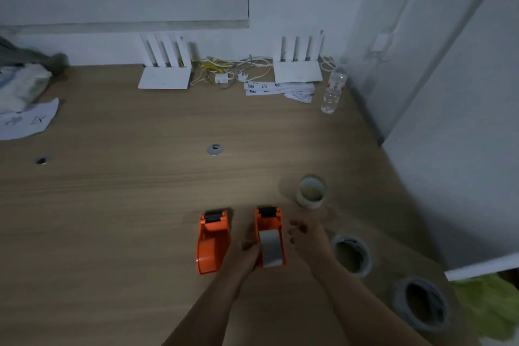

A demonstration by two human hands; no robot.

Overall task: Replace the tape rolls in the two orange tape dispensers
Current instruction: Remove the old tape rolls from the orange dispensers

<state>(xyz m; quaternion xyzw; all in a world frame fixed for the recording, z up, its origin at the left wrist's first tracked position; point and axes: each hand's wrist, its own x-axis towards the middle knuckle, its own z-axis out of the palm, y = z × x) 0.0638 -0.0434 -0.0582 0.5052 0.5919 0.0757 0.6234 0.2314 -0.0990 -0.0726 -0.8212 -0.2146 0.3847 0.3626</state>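
Desk (pixel 118 205) dim. Empty orange dispenser (pixel 212 241) left, no roll seated. Left hand (pixel 248 254) pressed against loaded dispenser (pixel 270 237), likely steadying it; grip state unclear. Grey roll (pixel 270 250) inside. Right hand (pixel 306 236) just beside, fingers loosely spread, holding nothing. Small roll (pixel 311 191) beyond; 2 large rolls (pixel 352 255) right, unobstructed.

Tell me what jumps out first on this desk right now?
Two orange dispensers near the front: the right dispenser holds a grey roll, flanked by both hands, while the left dispenser sits empty. Loose rolls lie to the right, and two white routers stand by the back wall.
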